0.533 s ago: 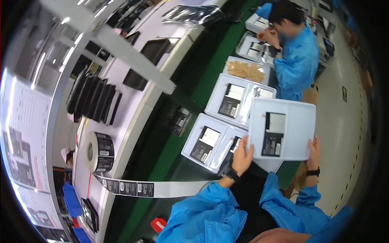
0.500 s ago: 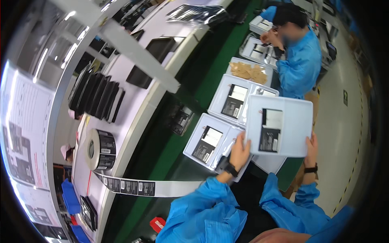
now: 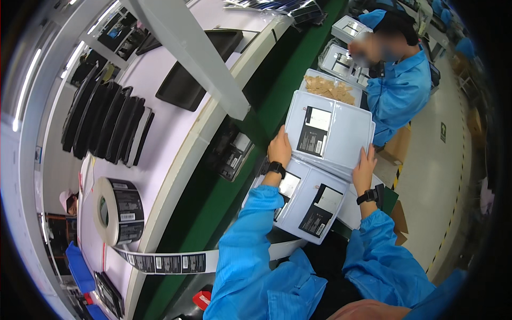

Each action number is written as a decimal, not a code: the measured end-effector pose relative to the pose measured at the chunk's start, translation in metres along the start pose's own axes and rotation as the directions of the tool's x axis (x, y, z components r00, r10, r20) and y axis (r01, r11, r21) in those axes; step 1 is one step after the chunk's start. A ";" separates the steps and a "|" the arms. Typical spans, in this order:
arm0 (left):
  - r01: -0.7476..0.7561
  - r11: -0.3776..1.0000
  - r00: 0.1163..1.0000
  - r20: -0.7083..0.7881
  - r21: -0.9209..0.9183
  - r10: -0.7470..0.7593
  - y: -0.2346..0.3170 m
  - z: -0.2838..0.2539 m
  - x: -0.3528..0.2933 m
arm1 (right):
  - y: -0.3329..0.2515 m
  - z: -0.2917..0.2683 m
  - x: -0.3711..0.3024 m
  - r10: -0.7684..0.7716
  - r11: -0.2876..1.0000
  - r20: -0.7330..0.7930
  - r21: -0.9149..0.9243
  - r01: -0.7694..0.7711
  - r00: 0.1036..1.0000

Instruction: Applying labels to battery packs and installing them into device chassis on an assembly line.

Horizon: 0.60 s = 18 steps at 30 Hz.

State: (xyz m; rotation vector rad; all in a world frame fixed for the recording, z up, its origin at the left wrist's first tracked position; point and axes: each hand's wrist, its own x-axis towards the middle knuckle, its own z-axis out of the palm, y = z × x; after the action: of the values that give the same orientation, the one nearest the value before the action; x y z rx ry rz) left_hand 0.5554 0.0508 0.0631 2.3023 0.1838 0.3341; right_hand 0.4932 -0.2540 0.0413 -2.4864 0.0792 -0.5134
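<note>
A shallow white plastic tray (image 3: 350, 130) is between my two hands, lying over the stack of trays farther from me. My left hand (image 3: 279, 148) grips its left near corner, and my right hand (image 3: 364, 168) grips its right near corner. In the tray's left compartment lies a flat black-and-white battery pack (image 3: 314, 132); the right compartment is bare. Just nearer to me, below my hands, sits another white tray (image 3: 302, 205) with a battery pack (image 3: 322, 210) in its right compartment. A second pack (image 3: 288, 185) in its left compartment is partly covered by my left wrist.
A roll of black printed labels (image 3: 118, 210) stands on the white bench, its strip trailing toward me. Black trays (image 3: 106, 122) are stacked beyond it. A grey post (image 3: 186, 53) rises at the bench edge. A co-worker (image 3: 400, 96) sits beyond a tray of tan pieces (image 3: 328, 89).
Both hands have carried the tray away from me and to the left, lowering it over the far stack. The near tray with two battery packs is now more exposed.
</note>
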 end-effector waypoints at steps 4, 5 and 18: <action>0.043 0.999 0.998 0.044 0.027 -0.044 0.009 0.002 0.006 | -0.007 -0.013 -0.017 0.039 0.997 0.049 0.062 -0.042 0.998; 0.053 0.998 0.997 0.054 0.036 -0.055 0.010 0.002 0.008 | -0.008 -0.018 -0.021 0.046 0.996 0.073 0.073 -0.051 0.996; -0.085 0.965 0.977 -0.168 0.248 0.130 -0.003 0.027 -0.049 | 0.017 -0.025 -0.046 0.047 0.976 0.196 0.199 -0.087 0.979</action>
State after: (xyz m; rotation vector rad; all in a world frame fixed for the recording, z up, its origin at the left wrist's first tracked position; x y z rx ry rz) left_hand 0.5162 0.0223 0.0342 2.5251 0.2000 0.6106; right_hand 0.4422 -0.2736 0.0343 -2.3069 0.0322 -0.2398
